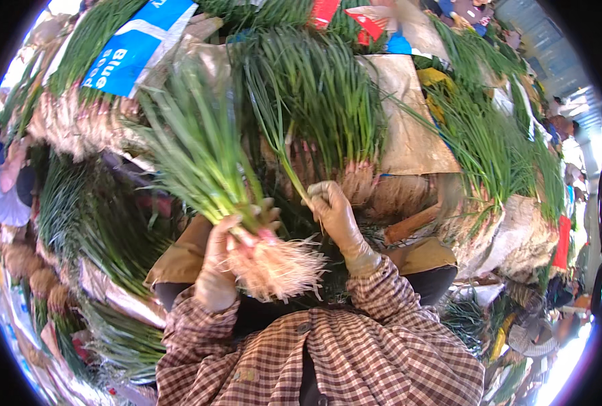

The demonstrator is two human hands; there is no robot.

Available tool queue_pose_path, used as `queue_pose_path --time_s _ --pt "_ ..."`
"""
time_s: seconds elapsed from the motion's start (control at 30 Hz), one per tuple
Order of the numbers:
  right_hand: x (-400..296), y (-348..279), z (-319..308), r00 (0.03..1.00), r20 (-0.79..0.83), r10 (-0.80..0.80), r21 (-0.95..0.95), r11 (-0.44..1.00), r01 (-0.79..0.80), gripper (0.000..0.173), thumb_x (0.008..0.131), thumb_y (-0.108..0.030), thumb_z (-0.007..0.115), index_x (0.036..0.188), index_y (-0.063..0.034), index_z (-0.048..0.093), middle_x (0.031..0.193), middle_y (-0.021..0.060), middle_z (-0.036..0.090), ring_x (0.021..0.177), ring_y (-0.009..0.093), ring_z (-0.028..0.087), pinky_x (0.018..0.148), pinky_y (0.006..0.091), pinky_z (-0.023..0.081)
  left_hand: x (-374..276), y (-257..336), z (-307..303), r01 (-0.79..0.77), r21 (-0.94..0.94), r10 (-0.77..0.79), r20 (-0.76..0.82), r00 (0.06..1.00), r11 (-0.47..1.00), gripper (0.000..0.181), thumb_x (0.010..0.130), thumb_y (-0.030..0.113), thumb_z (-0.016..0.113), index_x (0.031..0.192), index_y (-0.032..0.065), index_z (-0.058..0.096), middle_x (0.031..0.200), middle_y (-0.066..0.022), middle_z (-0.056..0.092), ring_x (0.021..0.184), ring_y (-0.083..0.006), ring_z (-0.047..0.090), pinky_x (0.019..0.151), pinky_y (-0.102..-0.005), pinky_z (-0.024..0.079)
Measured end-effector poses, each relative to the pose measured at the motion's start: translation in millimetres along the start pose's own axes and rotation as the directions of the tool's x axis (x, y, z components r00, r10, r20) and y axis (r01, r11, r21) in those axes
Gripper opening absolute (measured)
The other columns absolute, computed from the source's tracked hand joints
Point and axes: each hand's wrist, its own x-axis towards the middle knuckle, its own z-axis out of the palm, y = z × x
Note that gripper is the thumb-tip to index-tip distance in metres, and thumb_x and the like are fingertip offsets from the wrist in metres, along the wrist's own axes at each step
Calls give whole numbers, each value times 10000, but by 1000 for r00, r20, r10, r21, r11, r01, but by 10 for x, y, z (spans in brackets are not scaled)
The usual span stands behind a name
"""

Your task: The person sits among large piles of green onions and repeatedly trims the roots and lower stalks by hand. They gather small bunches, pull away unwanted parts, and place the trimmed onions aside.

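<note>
My left hand (224, 254), in a pale thin glove, is closed around a thick bunch of green onions (204, 172), just above its reddish stem bases and bushy pale roots. The leaves point up and away, a little blurred. My right hand (331, 208), gloved too, pinches a thin green onion stalk (291, 175) near its base, to the right of the bunch and apart from its roots. Beyond my hands lies a large pile of green onions (326, 101) with the roots towards me.
Rooted green onions lie in piles at the left (85, 122) and right (488, 152). A blue and white printed sack (138, 45) covers part of the left pile. A beige sheet (407, 116) lies right of the middle pile. Other people are at the edges, including one in a pale hat (533, 340).
</note>
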Motion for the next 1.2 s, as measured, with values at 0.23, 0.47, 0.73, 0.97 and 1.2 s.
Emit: queue_pose_path --time_s 0.23,0.47,0.73,0.97,1.2 --pt "-33 366 466 999 -8 47 -82 996 -48 260 815 -147 692 982 0 559 827 82 594 682 129 561 639 272 476 107 -319 -488 17 -110 -19 -15 1000 994 332 785 157 620 1023 -68 562 977 -226 627 850 -332 639 796 -453 538" --pt "388 426 840 919 12 394 274 883 -382 192 859 -139 607 966 20 592 762 36 581 634 92 500 581 243 429 117 -338 -588 110 -66 -108 34 994 992 406 781 204 629 1070 -67 542 996 -228 622 868 -324 638 780 -444 545" --pt "258 416 1012 796 441 415 789 243 -564 117 921 -102 460 837 -50 521 572 -29 400 464 87 364 401 242 335 -38 -162 -631 78 -41 -75 63 995 996 387 794 206 607 1094 -29 535 980 -144 614 837 -271 619 779 -402 528" --pt "368 511 900 602 729 326 540 268 -798 136 940 -182 473 889 -69 528 561 -56 396 375 50 317 332 196 221 -432 370 -511 -53 -81 65 156 986 995 319 726 325 678 889 70 575 809 0 432 717 -133 430 664 -329 401" --pt "842 1196 1228 959 226 174 -335 938 -91 280 882 -290 543 990 -40 612 864 118 657 740 264 624 654 377 489 -351 595 -428 -203 -81 219 347 912 976 338 749 330 646 962 88 543 981 -36 461 796 -153 445 738 -328 362"
